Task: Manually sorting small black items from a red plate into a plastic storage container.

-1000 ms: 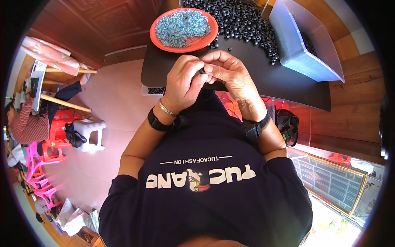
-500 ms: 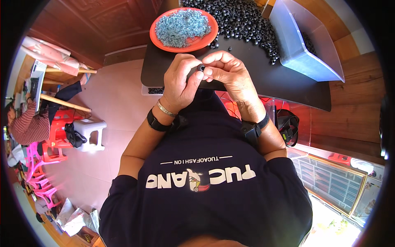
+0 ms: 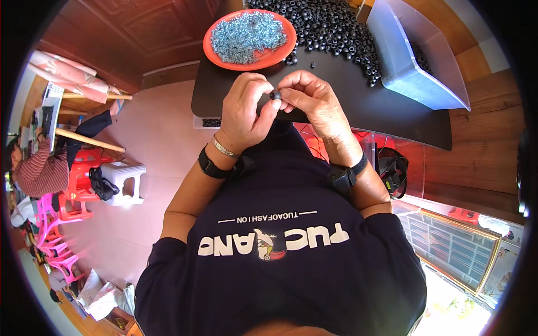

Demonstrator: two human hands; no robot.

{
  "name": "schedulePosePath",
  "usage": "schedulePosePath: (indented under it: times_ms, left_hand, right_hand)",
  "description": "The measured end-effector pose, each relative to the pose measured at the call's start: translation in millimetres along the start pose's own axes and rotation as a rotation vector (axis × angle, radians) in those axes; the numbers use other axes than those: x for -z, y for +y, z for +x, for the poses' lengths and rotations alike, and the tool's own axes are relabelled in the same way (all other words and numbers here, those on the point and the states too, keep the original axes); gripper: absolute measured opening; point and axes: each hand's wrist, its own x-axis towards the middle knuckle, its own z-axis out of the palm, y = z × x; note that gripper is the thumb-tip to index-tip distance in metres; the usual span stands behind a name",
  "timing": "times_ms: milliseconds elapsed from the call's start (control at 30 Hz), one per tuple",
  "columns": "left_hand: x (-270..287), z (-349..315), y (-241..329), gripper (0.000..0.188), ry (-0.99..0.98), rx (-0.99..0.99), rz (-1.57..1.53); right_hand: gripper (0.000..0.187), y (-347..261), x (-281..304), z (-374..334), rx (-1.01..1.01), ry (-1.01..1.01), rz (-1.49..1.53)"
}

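Observation:
Between the thumb and forefinger of my left hand (image 3: 244, 109) is a small round black plastic piece (image 3: 275, 95), bead-like. My right hand (image 3: 315, 103) meets it from the right, thumb and forefinger pinched together at the piece's edge. Whatever lies within that right pinch is too small and covered to make out. Both hands are just over the near edge of the black table (image 3: 347, 95). Beyond them, an orange-red oval plate (image 3: 210, 55) bears a heap of tiny silvery metal parts (image 3: 246, 38), perhaps springs. A large pile of similar black pieces (image 3: 330, 28) spreads to its right.
A translucent plastic bin (image 3: 412, 84) lies tipped at the table's right, black pieces inside. One loose black piece (image 3: 312, 65) sits apart from the pile. Below the left table edge is a white tray (image 3: 198, 123) of black bits. White (image 3: 126, 179) and red stools and a seated person (image 3: 42, 171) are at left.
The black piece has turned between my fingers: its hole faced up before, and now its smooth rounded side shows. My right fingertips have shifted slightly; both arms are nearly still.

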Motion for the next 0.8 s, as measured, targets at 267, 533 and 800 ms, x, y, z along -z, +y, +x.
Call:
schedulePosePath:
  times_ms: [267,533,800]
  left_hand:
    - [0.9,3.8,5.5,0.024,-0.055,-0.076,0.109]
    - [-0.3,2.7,5.6,0.023,-0.057,-0.08,0.112]
    - [-3.1,-0.3,3.4,0.017,-0.033,-0.015,0.045]
  right_hand:
    - [0.009,-2.1,-0.6,-1.6,-0.025,0.015,0.002]
    - [0.012,3.3,5.4,-1.3,-0.062,0.0,0.147]
    - [0.016,12.0,9.3,0.0,-0.09,-0.013,0.218]
